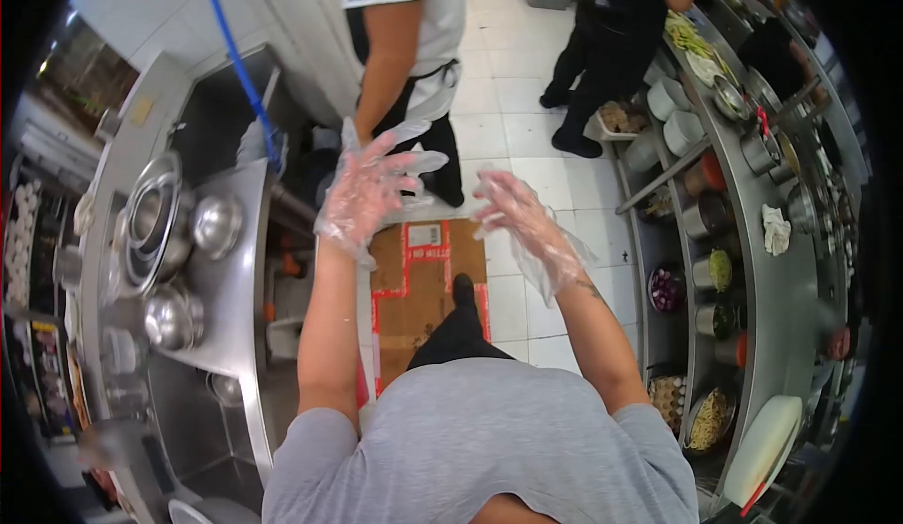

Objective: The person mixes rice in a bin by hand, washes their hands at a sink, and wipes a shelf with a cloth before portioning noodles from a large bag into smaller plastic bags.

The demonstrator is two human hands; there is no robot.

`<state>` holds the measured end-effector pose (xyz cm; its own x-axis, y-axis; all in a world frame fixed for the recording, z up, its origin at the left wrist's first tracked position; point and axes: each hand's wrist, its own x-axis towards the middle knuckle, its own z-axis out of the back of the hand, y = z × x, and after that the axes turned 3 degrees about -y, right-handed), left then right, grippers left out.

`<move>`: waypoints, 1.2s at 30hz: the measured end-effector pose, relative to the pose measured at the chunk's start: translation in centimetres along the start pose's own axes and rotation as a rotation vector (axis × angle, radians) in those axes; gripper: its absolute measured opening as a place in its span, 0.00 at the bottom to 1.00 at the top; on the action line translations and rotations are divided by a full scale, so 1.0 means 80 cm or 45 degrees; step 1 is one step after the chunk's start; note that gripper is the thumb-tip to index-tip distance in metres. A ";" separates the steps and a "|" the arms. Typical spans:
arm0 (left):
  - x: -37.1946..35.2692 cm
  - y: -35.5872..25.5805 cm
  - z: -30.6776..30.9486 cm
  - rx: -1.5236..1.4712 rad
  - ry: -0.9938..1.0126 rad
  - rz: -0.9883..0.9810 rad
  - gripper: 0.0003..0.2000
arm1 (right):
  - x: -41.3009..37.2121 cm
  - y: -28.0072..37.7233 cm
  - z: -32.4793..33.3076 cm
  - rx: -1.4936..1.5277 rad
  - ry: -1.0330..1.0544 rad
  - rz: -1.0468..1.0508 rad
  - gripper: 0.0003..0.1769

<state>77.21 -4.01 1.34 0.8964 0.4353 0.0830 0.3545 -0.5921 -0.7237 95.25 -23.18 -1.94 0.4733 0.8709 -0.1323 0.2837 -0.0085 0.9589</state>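
Note:
My left hand (372, 193) is held out in front of me in a loose, clear plastic glove. Its fingers are spread and nothing is in them. A similar glove covers my right hand (529, 221), which is raised with its fingers apart and also holds nothing. Both hands are in the air, apart from each other. Below them, a flat brown cardboard sheet (400, 322) with red printed tape lies on the tiled floor, with my foot on it. Just beyond my left hand stands a person in a white shirt (447, 16).
At left, metal bowls (218, 226) sit on a steel sink counter (235, 289), and a blue hose (232, 54) hangs behind. At right, a steel counter (767, 322) has shelves of food containers. Another person in black (616, 25) stands farther along the aisle.

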 end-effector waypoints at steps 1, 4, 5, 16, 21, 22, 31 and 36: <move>0.036 0.010 -0.007 -0.029 0.031 0.045 0.36 | 0.027 0.016 0.003 0.043 -0.005 0.040 0.24; 0.138 0.047 0.000 -0.123 0.148 0.196 0.35 | 0.110 0.023 0.043 0.100 -0.096 0.088 0.21; 0.170 0.058 0.002 -0.124 0.155 0.224 0.35 | 0.138 0.024 0.060 0.105 -0.135 0.098 0.20; 0.518 0.137 0.016 -0.207 0.090 0.302 0.35 | 0.297 0.084 0.231 -0.220 -0.512 0.380 0.21; 0.648 0.164 0.027 0.054 -0.400 0.082 0.32 | 0.408 0.128 0.217 -0.830 -0.129 0.621 0.20; 0.666 0.154 0.021 0.108 -0.510 0.074 0.31 | 0.437 0.128 0.221 -0.884 -0.129 0.672 0.18; 0.800 0.079 0.116 0.160 -0.536 -0.190 0.36 | 0.663 0.148 0.218 -0.777 0.541 0.727 0.03; 0.883 0.051 0.203 -0.107 -0.539 -0.274 0.35 | 0.808 0.127 0.219 -0.669 0.861 0.586 0.02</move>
<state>137.64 35.32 -6.84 0.6193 0.7816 -0.0744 0.5561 -0.5036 -0.6612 143.31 24.39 -5.14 -0.1810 0.9369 0.2989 -0.2952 -0.3417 0.8922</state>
